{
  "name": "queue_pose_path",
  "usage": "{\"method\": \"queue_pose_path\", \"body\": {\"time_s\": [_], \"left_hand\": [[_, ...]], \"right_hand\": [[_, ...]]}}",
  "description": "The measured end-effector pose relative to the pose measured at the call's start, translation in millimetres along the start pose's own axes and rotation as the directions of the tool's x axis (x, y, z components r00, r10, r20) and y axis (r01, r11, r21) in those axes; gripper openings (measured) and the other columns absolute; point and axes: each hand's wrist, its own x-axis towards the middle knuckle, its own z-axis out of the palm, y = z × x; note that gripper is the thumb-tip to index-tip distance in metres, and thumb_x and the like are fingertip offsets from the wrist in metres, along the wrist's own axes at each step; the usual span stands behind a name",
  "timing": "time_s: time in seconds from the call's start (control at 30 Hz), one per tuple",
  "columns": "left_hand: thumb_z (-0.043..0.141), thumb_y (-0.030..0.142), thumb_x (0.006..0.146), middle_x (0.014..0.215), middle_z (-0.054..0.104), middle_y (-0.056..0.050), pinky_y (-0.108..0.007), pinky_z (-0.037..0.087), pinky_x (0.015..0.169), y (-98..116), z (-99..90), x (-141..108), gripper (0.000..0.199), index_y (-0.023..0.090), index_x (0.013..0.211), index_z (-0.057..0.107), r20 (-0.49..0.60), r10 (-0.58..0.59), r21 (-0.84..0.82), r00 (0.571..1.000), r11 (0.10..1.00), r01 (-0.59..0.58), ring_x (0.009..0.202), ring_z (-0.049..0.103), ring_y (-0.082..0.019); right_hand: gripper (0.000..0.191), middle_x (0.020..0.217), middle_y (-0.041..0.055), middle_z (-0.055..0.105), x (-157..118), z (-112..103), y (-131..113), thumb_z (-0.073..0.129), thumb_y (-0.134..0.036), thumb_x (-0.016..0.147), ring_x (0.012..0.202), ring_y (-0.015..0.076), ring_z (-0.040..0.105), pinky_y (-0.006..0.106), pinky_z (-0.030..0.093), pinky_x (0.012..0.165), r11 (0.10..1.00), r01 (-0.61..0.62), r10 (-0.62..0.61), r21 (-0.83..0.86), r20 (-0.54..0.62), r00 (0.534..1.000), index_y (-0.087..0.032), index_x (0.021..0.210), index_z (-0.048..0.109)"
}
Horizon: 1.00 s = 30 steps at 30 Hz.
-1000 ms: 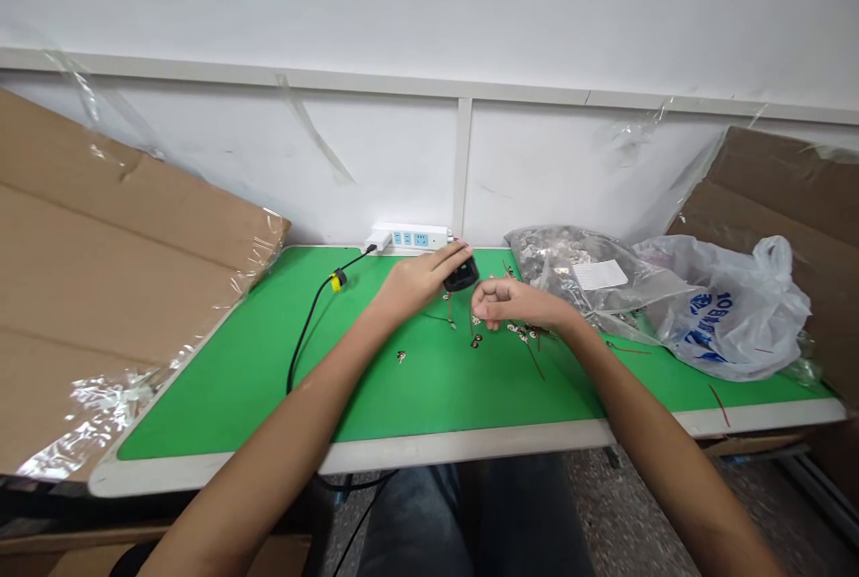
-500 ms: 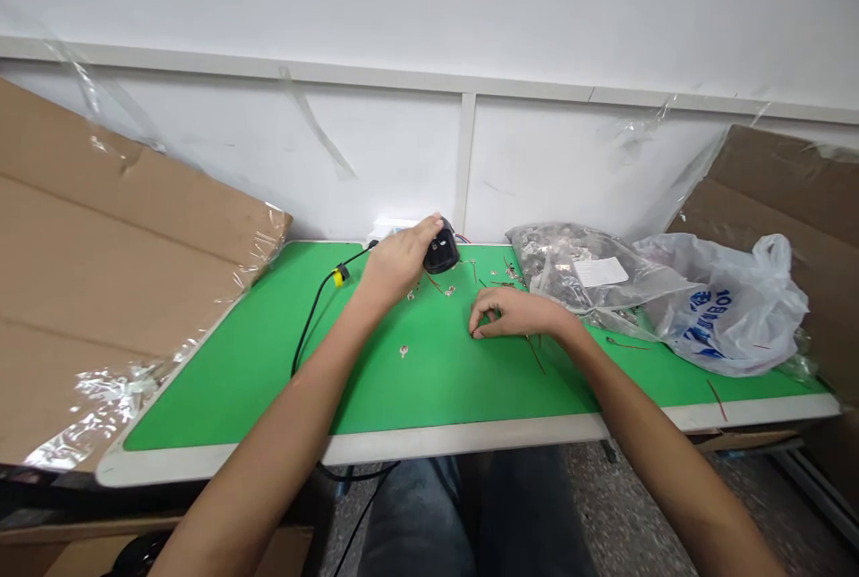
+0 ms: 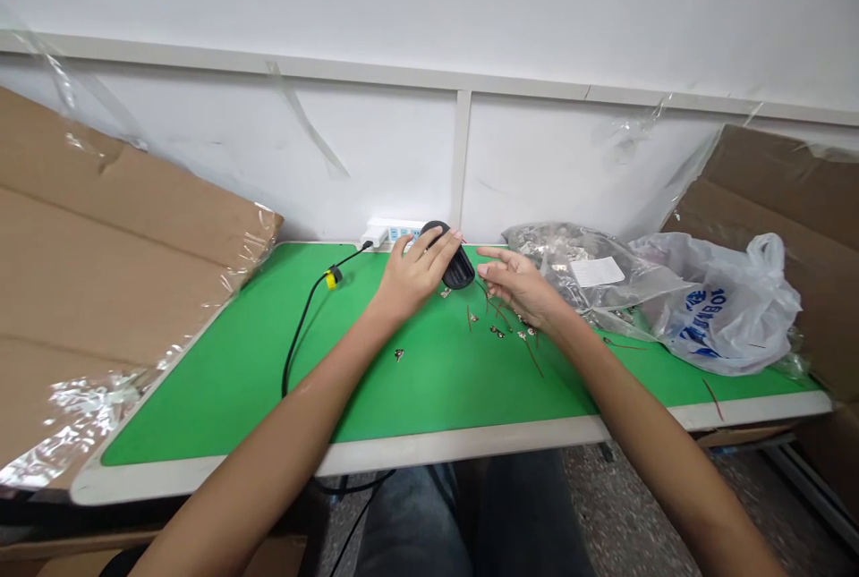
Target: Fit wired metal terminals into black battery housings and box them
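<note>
My left hand (image 3: 417, 271) is wrapped over the back of a black rounded plastic part (image 3: 460, 269), holding it tilted above the far side of the table. The part has a ridged face. Close to its right edge is my right hand (image 3: 515, 287), its index finger stretched out and its thumb and other fingers bent. A thin dark line shows below the thumb; what the fingers hold there is too small to name. Under and around this hand lie small metal discs (image 3: 497, 332) and thin reddish wires (image 3: 535, 357). A single metal piece (image 3: 399, 353) lies nearer me.
A white power strip (image 3: 395, 231) with a black cable (image 3: 303, 326) stands against the wall. To the right are a clear bag of metal parts (image 3: 560, 259) and a white plastic bag (image 3: 731, 309). Cardboard (image 3: 121, 228) leans at the left of the green tabletop (image 3: 268, 416).
My right hand has risen from the tabletop and moved away from me, up to the black part. My left hand has turned the part and shifted it slightly right.
</note>
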Motion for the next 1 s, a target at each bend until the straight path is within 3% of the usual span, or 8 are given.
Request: {"method": "queue_pose_path", "body": {"time_s": [0.13,0.3,0.43,0.53,0.63,0.73,0.87,1.0], "left_hand": [[0.046,0.016,0.107,0.155,0.059,-0.010,-0.057,0.028,0.122,0,-0.3,-1,0.059,0.030,0.164,0.042,-0.054,0.031,-0.043,0.998,0.999,-0.033,0.149,0.051,-0.034],[0.048,0.014,0.103,0.158,0.057,-0.009,-0.057,0.028,0.121,12,-5.7,2,0.061,0.031,0.162,0.046,-0.057,0.011,0.013,0.998,1.000,-0.010,0.151,0.047,-0.035],[0.050,0.016,0.100,0.163,0.049,-0.017,-0.054,0.036,0.119,23,-10.9,8,0.059,0.018,0.159,0.046,-0.108,-0.198,0.017,0.974,0.979,0.201,0.152,0.043,-0.036],[0.054,0.032,0.102,0.136,0.066,-0.021,-0.049,0.047,0.106,25,-13.5,12,0.042,0.010,0.138,0.060,-0.094,-0.397,-0.135,0.913,0.914,0.384,0.126,0.061,-0.035],[0.053,0.049,0.103,0.101,0.074,-0.009,-0.038,0.052,0.081,26,-10.7,14,0.037,0.017,0.113,0.069,0.205,-0.504,-0.408,0.839,0.736,0.541,0.086,0.068,-0.024],[0.055,0.058,0.100,0.098,0.075,-0.007,-0.032,0.050,0.068,33,1.0,13,0.045,0.018,0.115,0.069,0.463,-0.487,-0.597,0.741,0.446,0.667,0.074,0.068,-0.020],[0.064,0.060,0.094,0.117,0.075,-0.011,-0.026,0.050,0.063,45,20.2,10,0.052,0.017,0.124,0.064,0.555,-0.485,-0.751,0.676,0.056,0.658,0.080,0.075,-0.019],[0.073,0.056,0.092,0.126,0.074,-0.013,-0.025,0.054,0.072,51,29.5,7,0.053,0.019,0.128,0.062,0.589,-0.510,-0.782,0.627,-0.162,0.602,0.088,0.078,-0.019]], "right_hand": [[0.051,0.078,-0.0030,0.064,-3,7,2,0.096,-0.030,0.070,0.061,0.0061,0.054,0.017,0.050,0.056,0.955,-0.253,0.224,0.152,0.184,0.957,-0.018,0.111,0.067],[0.039,0.073,-0.0008,0.066,-1,14,8,0.096,-0.033,0.069,0.058,0.0056,0.055,0.017,0.051,0.054,0.945,-0.294,0.254,0.144,0.243,0.936,-0.016,0.080,0.064],[0.037,0.071,-0.0026,0.064,5,10,10,0.097,-0.031,0.068,0.056,0.0035,0.054,0.014,0.049,0.053,0.952,-0.245,0.218,0.181,0.159,0.963,-0.015,0.082,0.066],[0.036,0.071,-0.0027,0.063,10,1,9,0.096,-0.029,0.069,0.057,0.0032,0.054,0.013,0.049,0.053,0.960,-0.206,0.191,0.189,0.094,0.977,-0.014,0.084,0.068],[0.033,0.072,-0.0018,0.063,13,-8,7,0.095,-0.028,0.069,0.059,0.0041,0.053,0.015,0.049,0.054,0.966,-0.183,0.175,0.182,0.058,0.983,-0.016,0.081,0.067],[0.031,0.073,-0.0008,0.064,13,-12,8,0.094,-0.028,0.071,0.060,0.0052,0.053,0.017,0.048,0.055,0.972,-0.188,0.178,0.138,0.083,0.981,-0.017,0.081,0.067],[0.032,0.071,-0.0019,0.061,13,-11,12,0.090,-0.031,0.074,0.059,0.0061,0.054,0.019,0.048,0.056,0.984,-0.169,0.163,0.049,0.111,0.980,-0.016,0.091,0.068],[0.059,0.071,-0.0067,0.061,13,-5,18,0.082,-0.036,0.080,0.060,0.0101,0.059,0.022,0.049,0.058,0.983,0.050,-0.072,-0.176,-0.121,0.990,-0.020,0.129,0.056]]}}
